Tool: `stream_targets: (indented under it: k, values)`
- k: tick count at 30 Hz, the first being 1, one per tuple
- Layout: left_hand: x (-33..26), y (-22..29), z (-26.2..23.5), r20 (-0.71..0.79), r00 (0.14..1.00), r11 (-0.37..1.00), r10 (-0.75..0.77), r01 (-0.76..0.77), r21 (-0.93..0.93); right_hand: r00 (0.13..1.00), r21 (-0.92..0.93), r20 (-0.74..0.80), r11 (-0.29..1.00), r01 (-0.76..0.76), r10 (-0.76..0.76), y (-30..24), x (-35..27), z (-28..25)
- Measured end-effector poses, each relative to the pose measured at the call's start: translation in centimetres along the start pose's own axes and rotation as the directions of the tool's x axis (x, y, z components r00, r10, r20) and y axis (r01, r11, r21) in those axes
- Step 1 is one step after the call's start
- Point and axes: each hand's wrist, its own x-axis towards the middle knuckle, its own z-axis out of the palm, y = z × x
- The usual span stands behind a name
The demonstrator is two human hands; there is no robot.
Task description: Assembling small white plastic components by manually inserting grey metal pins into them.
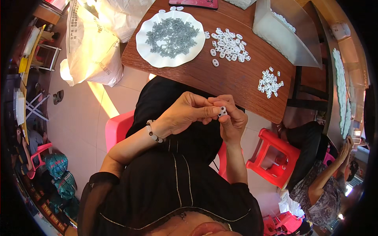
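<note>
Over my lap, just off the table's near edge, my two hands meet at the fingertips. My right hand [235, 121] pinches a small white plastic piece with dark holes [223, 111] between thumb and fingers. Against its left side my left hand [183, 113] is closed in a pinch, and whatever those fingertips hold is hidden. A white scalloped plate [142, 39] on the table carries a heap of small shiny grey pins or springs [173, 35]. To its right lie loose white oval two-holed pieces [229, 46]. A smaller pile of white pieces [270, 83] lies near the right corner.
A translucent bin [287, 41] with white pieces stands at the table's far right. A pink phone [195, 3] lies at the far edge. White sacks [92, 47] stand left of the brown table [197, 74]. A red stool [273, 157] and another person [323, 188] are at right.
</note>
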Motion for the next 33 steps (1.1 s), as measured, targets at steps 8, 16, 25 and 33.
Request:
stream_targets:
  k: [8, 16, 25, 33]
  values:
    - [-0.7, 0.4, 1.4, -0.053, 0.999, 0.999, -0.004, 0.001, -0.054, 0.998, 0.001, -0.044, 0.999, 0.051, -0.051, 0.0, -0.2, 0.4]
    - [-1.1, 0.4, 1.8, -0.086, 0.995, 0.996, -0.043, 0.036, -0.078, 0.994, -0.033, -0.054, 0.995, 0.091, -0.092, -0.4, -0.4, 0.8]
    - [-0.5, -0.5, 1.4, -0.117, 0.993, 0.993, -0.035, 0.022, -0.114, 0.99, -0.062, -0.105, 0.994, 0.085, -0.091, 0.5, -0.4, 0.8]
    - [0.4, -0.2, 0.9, -0.109, 0.989, 0.995, 0.096, -0.095, 0.009, 0.999, 0.143, -0.043, 0.99, 0.01, -0.003, 1.1, 0.9, 0.3]
